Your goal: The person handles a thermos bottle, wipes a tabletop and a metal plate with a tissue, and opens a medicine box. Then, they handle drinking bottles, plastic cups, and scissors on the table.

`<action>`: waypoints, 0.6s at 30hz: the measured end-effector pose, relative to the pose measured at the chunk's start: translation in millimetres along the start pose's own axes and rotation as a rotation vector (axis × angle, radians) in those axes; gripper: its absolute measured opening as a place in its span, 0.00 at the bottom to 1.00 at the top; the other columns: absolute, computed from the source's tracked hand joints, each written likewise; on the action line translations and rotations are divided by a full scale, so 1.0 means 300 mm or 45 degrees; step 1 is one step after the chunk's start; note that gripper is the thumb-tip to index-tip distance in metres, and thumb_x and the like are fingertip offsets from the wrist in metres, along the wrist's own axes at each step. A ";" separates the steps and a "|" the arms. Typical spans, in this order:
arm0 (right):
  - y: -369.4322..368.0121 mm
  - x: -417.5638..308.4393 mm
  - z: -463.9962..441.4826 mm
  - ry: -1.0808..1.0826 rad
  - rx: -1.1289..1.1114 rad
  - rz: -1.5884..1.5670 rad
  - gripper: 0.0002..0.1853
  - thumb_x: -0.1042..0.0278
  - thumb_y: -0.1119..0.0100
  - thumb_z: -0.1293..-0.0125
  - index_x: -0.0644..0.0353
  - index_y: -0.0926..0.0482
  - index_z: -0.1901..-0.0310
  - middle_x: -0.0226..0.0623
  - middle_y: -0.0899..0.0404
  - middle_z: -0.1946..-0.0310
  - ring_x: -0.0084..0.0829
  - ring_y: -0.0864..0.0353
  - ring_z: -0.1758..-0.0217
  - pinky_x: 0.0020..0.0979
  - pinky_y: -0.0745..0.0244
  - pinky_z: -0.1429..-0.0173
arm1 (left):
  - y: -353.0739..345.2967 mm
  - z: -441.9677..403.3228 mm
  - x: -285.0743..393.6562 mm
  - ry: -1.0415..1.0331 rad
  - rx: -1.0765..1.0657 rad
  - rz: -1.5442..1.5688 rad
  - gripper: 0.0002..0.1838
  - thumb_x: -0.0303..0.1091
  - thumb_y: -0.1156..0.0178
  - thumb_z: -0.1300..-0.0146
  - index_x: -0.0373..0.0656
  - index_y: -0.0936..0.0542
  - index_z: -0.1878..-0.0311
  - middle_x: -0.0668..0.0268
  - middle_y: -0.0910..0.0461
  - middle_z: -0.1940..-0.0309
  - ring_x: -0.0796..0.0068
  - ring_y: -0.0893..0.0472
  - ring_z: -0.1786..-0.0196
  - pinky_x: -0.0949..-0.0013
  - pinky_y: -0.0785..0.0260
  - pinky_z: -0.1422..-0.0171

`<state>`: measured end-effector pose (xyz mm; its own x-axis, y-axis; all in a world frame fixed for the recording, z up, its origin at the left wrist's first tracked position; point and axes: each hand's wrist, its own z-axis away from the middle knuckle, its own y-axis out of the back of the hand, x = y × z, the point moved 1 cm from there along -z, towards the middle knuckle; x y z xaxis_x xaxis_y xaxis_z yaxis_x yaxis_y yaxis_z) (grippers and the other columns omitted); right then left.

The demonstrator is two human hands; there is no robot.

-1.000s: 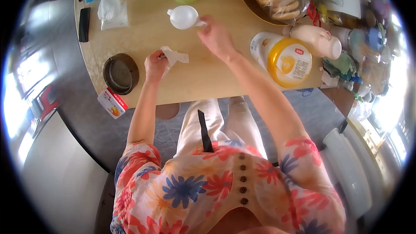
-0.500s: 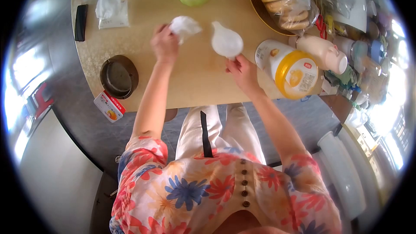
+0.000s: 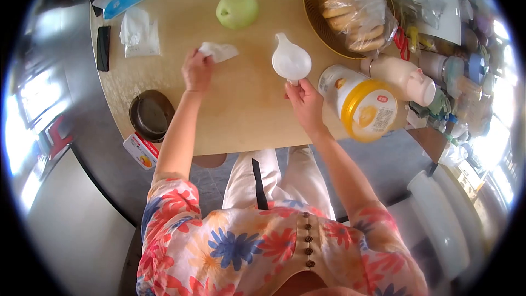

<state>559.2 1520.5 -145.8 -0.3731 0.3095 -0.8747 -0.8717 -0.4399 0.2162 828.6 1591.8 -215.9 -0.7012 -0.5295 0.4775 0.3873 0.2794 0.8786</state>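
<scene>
Tissue (image 3: 220,52) is pinched in the left grip (image 3: 198,71) over the bench (image 3: 246,115), nearer than a green fruit (image 3: 237,10). Farther right, the right grip (image 3: 307,105) grasps a white scoop (image 3: 291,60) by its near end, just left of a yellow-lidded canister (image 3: 353,98). A dark round dish (image 3: 152,115) sits near left.

Green fruit (image 3: 237,10): far middle, counter (image 3: 246,115)
Basket (image 3: 313,19): holds bagged bread (image 3: 348,13)
Yellow-lidded tub (image 3: 370,111): beside pink bottle (image 3: 395,77)
Dark round dish (image 3: 152,116): counter's near-left edge
</scene>
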 end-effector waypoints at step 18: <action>-0.020 0.023 -0.072 0.064 -0.011 -0.156 0.15 0.69 0.43 0.38 0.59 0.32 0.52 0.31 0.24 0.75 0.19 0.28 0.74 0.21 0.31 0.69 | -0.217 -0.609 0.528 -0.512 -0.700 -0.200 0.14 0.27 0.45 0.52 0.44 0.21 0.60 0.59 0.20 0.63 0.61 0.21 0.58 0.61 0.29 0.55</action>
<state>568.6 1507.0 -162.5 -0.2474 0.3191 -0.9149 -0.9068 -0.4089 0.1026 801.8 1343.3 -199.2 -0.8998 -0.1633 0.4046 0.4354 -0.2786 0.8560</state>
